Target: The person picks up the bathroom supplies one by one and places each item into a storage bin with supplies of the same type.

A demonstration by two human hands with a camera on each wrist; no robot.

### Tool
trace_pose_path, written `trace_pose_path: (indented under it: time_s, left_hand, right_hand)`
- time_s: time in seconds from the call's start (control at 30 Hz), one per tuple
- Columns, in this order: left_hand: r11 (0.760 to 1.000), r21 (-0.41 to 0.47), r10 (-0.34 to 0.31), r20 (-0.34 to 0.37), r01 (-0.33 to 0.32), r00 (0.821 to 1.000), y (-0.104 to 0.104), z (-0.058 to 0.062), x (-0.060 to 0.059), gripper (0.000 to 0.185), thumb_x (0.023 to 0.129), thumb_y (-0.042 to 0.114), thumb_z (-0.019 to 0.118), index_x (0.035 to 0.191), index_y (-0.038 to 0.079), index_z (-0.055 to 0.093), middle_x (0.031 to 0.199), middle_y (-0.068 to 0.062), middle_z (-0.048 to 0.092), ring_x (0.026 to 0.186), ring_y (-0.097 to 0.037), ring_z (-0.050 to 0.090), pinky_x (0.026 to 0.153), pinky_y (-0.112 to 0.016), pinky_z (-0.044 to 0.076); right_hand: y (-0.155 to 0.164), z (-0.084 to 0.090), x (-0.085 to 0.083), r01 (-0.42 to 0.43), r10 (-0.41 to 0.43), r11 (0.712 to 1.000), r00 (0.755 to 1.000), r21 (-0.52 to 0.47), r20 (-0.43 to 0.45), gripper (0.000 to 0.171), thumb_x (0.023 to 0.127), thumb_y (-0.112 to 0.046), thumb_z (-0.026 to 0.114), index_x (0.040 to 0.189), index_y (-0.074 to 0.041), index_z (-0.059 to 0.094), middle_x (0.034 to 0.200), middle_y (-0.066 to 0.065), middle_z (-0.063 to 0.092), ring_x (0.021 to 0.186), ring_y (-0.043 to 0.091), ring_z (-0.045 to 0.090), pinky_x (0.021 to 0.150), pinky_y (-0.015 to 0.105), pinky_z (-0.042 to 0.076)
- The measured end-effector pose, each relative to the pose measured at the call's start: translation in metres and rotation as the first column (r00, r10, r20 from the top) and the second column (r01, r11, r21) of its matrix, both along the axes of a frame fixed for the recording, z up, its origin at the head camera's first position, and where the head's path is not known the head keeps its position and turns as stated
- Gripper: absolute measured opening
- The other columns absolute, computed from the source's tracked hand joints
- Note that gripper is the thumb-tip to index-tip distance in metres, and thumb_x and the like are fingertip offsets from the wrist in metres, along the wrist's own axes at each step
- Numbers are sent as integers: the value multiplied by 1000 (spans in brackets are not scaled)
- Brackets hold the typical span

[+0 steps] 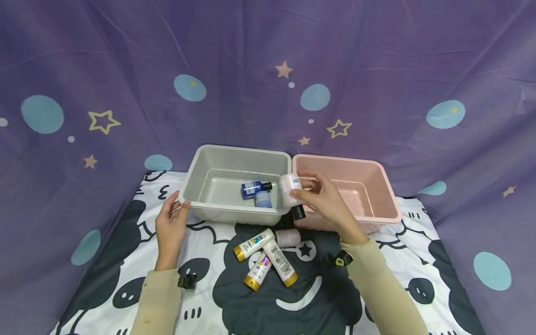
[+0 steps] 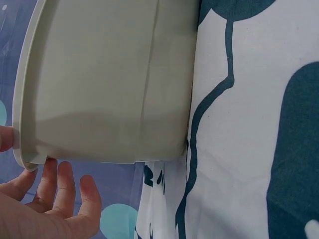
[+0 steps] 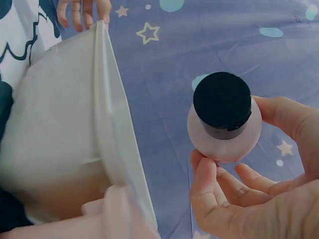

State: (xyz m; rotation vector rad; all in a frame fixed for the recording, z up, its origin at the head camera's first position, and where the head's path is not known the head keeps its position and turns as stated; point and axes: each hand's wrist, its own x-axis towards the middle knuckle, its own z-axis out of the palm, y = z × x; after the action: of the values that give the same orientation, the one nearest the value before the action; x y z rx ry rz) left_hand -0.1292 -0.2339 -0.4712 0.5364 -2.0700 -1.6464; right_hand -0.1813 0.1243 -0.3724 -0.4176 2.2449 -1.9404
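Observation:
My right hand grips a pale pink bottle with a black cap, held tilted, cap toward me, above the gap between a grey bin and a pink bin. In the right wrist view the bottle shows cap-first in my curled fingers. My left hand pinches the grey bin's front left corner, thumb on the rim and fingers under it, against the bin's wall. Two blue bottles lie inside the grey bin.
Three gold-capped tubes and a small white bottle lie on the black-and-white cloth just in front of the bins. A purple star-patterned sheet hangs behind and at both sides.

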Motion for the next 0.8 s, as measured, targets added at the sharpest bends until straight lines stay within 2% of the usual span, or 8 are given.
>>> trace_pose_path:
  time_s: [0.13, 0.23, 0.33, 0.5, 0.8]
  left_hand:
    - [1000, 3, 6, 2, -6, 1000, -1, 1, 0, 52, 99, 32, 65, 146, 17, 53, 128, -11, 62, 109, -17, 58, 84, -19, 45]
    - [1000, 1, 9, 8, -9, 1000, -1, 1, 1, 52, 98, 32, 65, 146, 17, 53, 128, -11, 62, 109, -17, 58, 84, -20, 45]
    - [1000, 6, 14, 10, -14, 1000, -2, 0, 2, 52, 98, 32, 66, 146, 18, 53, 127, -11, 63, 109, -16, 58, 84, -19, 45]
    - [1000, 13, 14, 10, -14, 1000, -3, -3, 0, 52, 98, 32, 66, 146, 18, 54, 127, -11, 63, 110, -18, 59, 85, -19, 46]
    - [1000, 1, 13, 15, -13, 1000, -3, -3, -2, 52, 97, 34, 68, 145, 20, 55, 127, -9, 64, 110, -19, 60, 85, -21, 46]
  right_hand:
    - [-18, 14, -22, 5, -6, 1000, 999, 31, 33, 57, 87, -13, 78, 137, -4, 52, 118, 21, 63, 101, 26, 63, 74, 34, 57]
    - [-31, 20, -39, -15, 14, 999, 1000, 50, 23, 58, 86, -20, 81, 136, -7, 53, 118, 17, 63, 102, 25, 63, 76, 36, 58]
    - [-43, 24, -58, -48, 48, 998, 999, 41, 16, 59, 87, -25, 81, 136, -9, 53, 115, 16, 65, 100, 26, 65, 81, 43, 56]
    - [-60, 26, -87, -56, 58, 998, 997, -33, 59, 59, 87, -20, 79, 136, -6, 50, 108, 18, 68, 94, 26, 66, 79, 40, 55]
    - [-88, 17, -125, -4, 2, 1000, 993, 16, 120, 58, 84, -14, 81, 132, -4, 50, 109, 18, 68, 85, 20, 66, 71, 35, 55]
